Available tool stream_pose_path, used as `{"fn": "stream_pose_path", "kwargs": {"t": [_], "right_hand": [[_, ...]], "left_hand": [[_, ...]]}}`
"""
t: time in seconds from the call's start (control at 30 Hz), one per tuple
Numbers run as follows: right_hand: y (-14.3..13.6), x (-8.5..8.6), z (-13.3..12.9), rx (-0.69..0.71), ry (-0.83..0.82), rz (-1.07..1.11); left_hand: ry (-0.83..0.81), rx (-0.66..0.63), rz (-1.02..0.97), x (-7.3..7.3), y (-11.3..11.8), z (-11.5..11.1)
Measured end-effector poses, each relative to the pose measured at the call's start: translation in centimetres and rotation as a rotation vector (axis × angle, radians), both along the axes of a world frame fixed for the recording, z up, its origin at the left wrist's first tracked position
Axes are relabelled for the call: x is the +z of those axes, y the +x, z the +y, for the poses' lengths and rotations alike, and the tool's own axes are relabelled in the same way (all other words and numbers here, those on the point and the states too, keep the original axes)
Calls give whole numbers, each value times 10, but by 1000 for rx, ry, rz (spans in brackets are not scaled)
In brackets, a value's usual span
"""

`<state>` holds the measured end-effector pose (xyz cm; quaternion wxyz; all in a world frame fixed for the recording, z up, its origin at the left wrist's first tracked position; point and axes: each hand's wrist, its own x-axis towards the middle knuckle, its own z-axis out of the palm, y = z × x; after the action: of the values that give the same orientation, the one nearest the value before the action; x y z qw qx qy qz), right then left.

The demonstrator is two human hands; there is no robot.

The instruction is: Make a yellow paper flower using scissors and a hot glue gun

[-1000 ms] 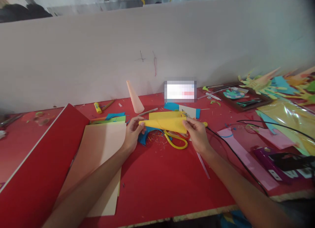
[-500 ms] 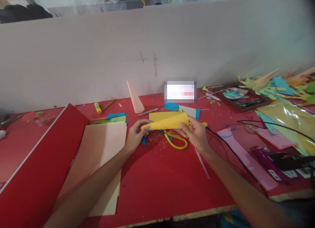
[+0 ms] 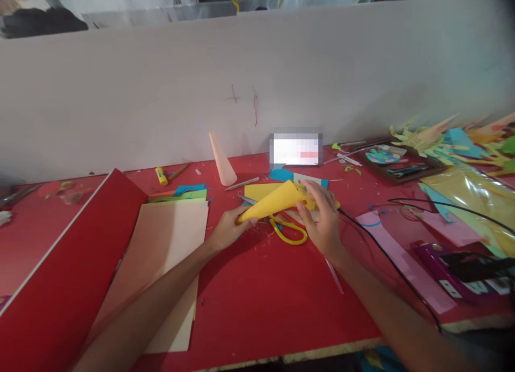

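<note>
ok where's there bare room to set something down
The widest mostly bare patch is the red tabletop nearest you, between the cream paper stack and your right forearm. Another lies left of the red panel. It's crowded under the yellow cone, and on the right around the tray, pink strip and purple box.

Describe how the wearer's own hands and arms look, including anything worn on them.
Both the left hand and the right hand are bare, with no gloves, rings or markings visible. No watch or bracelet shows at either wrist. The left forearm and right forearm show no sleeve; the dim lower right corner is too unclear to tell.
</note>
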<state>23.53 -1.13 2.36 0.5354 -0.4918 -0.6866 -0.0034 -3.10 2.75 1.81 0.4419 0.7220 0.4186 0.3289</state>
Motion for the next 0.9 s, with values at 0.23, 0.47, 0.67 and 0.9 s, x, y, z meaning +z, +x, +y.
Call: {"fn": "stream_pose_path", "kwargs": {"t": [0.23,0.47,0.67,0.9], "right_hand": [[-21,2,-13,175,13,-540],[-26,-1,-12,194,-64,-682],[-22,-3,-9,162,-69,-629],[-24,-5,-5,21,86,-505]], "left_hand": [[-21,33,-31,3,5,-1],[-68,17,-8,-4,0,0],[-52,20,33,-1,1,-2],[87,53,290,9,7,-9]]}}
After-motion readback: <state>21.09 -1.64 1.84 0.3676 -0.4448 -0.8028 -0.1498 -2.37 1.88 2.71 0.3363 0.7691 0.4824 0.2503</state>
